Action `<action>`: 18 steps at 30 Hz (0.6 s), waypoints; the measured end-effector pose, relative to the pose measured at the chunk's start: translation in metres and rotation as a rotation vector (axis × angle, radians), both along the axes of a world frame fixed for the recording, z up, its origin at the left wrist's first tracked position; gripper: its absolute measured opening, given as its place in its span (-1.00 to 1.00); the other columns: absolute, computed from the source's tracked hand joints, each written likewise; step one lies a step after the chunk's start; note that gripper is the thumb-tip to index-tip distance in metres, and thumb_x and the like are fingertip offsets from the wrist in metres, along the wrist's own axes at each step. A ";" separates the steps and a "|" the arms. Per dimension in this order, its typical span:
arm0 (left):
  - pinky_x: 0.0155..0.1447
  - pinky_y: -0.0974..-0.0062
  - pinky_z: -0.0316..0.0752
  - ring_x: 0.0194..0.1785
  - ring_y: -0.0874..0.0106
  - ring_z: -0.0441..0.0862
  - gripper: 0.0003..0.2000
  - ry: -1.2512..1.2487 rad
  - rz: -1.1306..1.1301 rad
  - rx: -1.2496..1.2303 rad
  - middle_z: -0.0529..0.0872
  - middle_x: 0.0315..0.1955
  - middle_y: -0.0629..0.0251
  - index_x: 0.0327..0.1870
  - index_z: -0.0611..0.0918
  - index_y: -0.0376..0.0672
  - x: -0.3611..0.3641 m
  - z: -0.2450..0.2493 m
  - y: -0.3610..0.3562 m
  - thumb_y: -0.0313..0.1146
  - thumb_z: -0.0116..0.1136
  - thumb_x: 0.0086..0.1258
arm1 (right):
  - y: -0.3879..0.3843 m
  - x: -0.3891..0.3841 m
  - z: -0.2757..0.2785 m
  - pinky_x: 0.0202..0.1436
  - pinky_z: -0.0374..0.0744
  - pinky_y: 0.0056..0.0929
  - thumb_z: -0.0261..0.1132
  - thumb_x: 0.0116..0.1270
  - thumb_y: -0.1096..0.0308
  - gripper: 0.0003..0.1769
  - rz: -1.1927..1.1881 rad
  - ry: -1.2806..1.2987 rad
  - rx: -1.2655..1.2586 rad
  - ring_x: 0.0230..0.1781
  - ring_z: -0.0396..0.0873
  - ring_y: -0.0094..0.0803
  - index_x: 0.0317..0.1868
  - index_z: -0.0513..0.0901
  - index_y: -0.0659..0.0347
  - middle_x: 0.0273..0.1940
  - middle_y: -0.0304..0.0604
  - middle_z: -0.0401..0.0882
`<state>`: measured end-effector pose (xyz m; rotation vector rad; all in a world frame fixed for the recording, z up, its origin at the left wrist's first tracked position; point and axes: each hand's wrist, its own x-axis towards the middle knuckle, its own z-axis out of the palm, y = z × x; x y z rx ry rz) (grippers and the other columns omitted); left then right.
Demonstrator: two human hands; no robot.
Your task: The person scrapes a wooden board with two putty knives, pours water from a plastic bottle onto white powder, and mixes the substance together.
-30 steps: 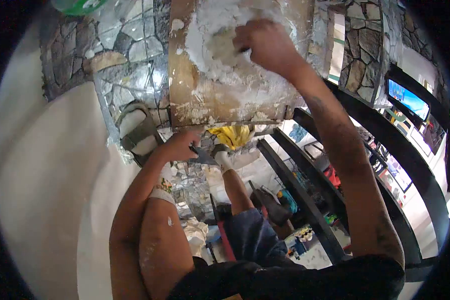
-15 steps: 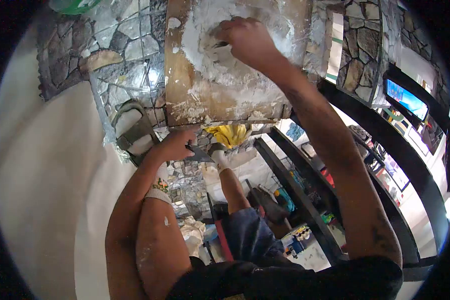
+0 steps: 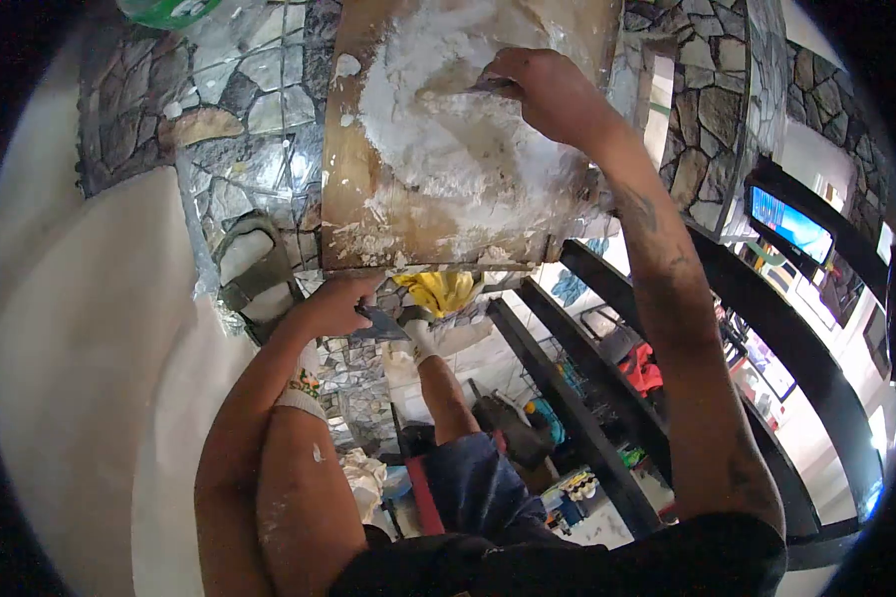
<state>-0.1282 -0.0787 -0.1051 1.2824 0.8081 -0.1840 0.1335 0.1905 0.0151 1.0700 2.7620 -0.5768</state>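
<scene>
A wooden board carries a broad spread of white powdery paste. Over its upper right part, my right hand is closed around a small putty knife, whose blade lies close over the paste. My left hand sits just below the board's near edge, fingers wrapped round the handle of another putty knife. That dark, flat blade points right and downward. A yellow cloth shows beneath the board's edge, to the right of my left hand.
Stone-patterned tiles surround the board. A dark green tray-like thing stands left of it, and a green container at the top left. Black stair-like bars run along the right, with a lit screen beyond.
My right hand has moved right and slightly down across the paste with its putty knife. My left hand still grips its knife, and the camera view has shifted a little.
</scene>
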 end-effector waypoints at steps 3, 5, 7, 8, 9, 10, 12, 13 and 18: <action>0.12 0.31 0.48 -0.01 0.19 0.61 -0.46 -0.007 -0.027 0.044 0.64 -0.09 0.05 0.10 0.57 -0.21 -0.002 -0.005 -0.002 -0.38 0.40 0.00 | 0.003 0.001 -0.003 -0.06 0.55 -0.16 0.18 0.16 0.55 -0.75 -0.014 0.008 0.067 -0.12 0.57 -0.03 -0.15 0.63 0.17 -0.19 -0.06 0.63; 0.14 0.31 0.48 0.02 0.18 0.60 -0.45 0.010 -0.048 0.055 0.64 -0.05 0.04 0.13 0.57 -0.21 -0.002 -0.004 -0.003 -0.39 0.40 0.01 | 0.001 0.002 -0.007 -0.05 0.56 -0.15 0.17 0.12 0.57 -0.73 -0.020 0.077 0.121 -0.11 0.57 -0.03 -0.15 0.63 0.18 -0.18 -0.07 0.63; 0.14 0.31 0.48 0.04 0.17 0.60 -0.48 0.029 -0.052 0.064 0.64 -0.04 0.02 0.09 0.58 -0.23 -0.001 -0.008 -0.007 -0.41 0.39 0.02 | 0.001 -0.006 -0.007 -0.04 0.56 -0.17 0.18 0.06 0.56 -0.69 -0.023 0.101 0.166 -0.10 0.58 -0.07 -0.15 0.63 0.16 -0.17 -0.10 0.64; 0.14 0.31 0.48 0.04 0.16 0.60 -0.47 0.016 -0.061 0.065 0.64 -0.04 0.02 0.12 0.57 -0.23 -0.002 -0.010 -0.007 -0.42 0.39 0.03 | 0.000 -0.010 -0.008 -0.03 0.56 -0.19 0.18 0.03 0.56 -0.68 -0.026 0.112 0.189 -0.10 0.58 -0.09 -0.15 0.64 0.15 -0.16 -0.12 0.64; 0.14 0.31 0.48 0.03 0.16 0.60 -0.46 0.000 -0.071 0.066 0.64 -0.04 0.02 0.14 0.55 -0.23 -0.002 -0.013 -0.008 -0.43 0.38 0.04 | -0.004 -0.016 -0.019 -0.05 0.56 -0.19 0.18 0.02 0.56 -0.68 -0.022 0.069 0.212 -0.11 0.59 -0.11 -0.16 0.64 0.15 -0.17 -0.13 0.64; 0.14 0.31 0.48 0.03 0.16 0.60 -0.45 -0.016 -0.078 0.066 0.64 -0.05 0.02 0.16 0.54 -0.22 -0.001 -0.014 -0.008 -0.44 0.38 0.05 | -0.010 -0.022 -0.040 -0.06 0.56 -0.20 0.18 0.00 0.55 -0.68 -0.014 0.026 0.235 -0.11 0.59 -0.13 -0.18 0.64 0.15 -0.18 -0.14 0.64; 0.16 0.30 0.47 0.06 0.16 0.59 -0.42 0.003 -0.051 -0.024 0.63 -0.02 0.00 0.20 0.51 -0.22 0.002 -0.005 -0.005 -0.45 0.37 0.06 | -0.026 -0.020 -0.056 -0.09 0.56 -0.21 0.17 -0.01 0.54 -0.70 0.018 -0.042 0.224 -0.13 0.60 -0.17 -0.22 0.64 0.14 -0.20 -0.17 0.65; 0.17 0.29 0.46 0.07 0.16 0.59 -0.40 0.017 -0.038 -0.061 0.63 0.00 -0.01 0.22 0.49 -0.21 0.001 -0.002 0.001 -0.46 0.37 0.06 | -0.033 -0.020 -0.055 -0.10 0.56 -0.22 0.17 -0.01 0.54 -0.72 0.040 -0.063 0.201 -0.14 0.60 -0.18 -0.23 0.63 0.14 -0.21 -0.17 0.65; 0.17 0.29 0.45 0.12 0.17 0.55 -0.34 -0.030 0.004 0.040 0.58 0.08 -0.01 0.27 0.44 -0.21 0.001 -0.009 -0.006 -0.49 0.37 0.03 | -0.030 -0.011 -0.034 -0.03 0.53 -0.20 0.16 -0.01 0.53 -0.72 0.085 -0.191 0.050 -0.13 0.59 -0.17 -0.24 0.64 0.15 -0.24 -0.14 0.64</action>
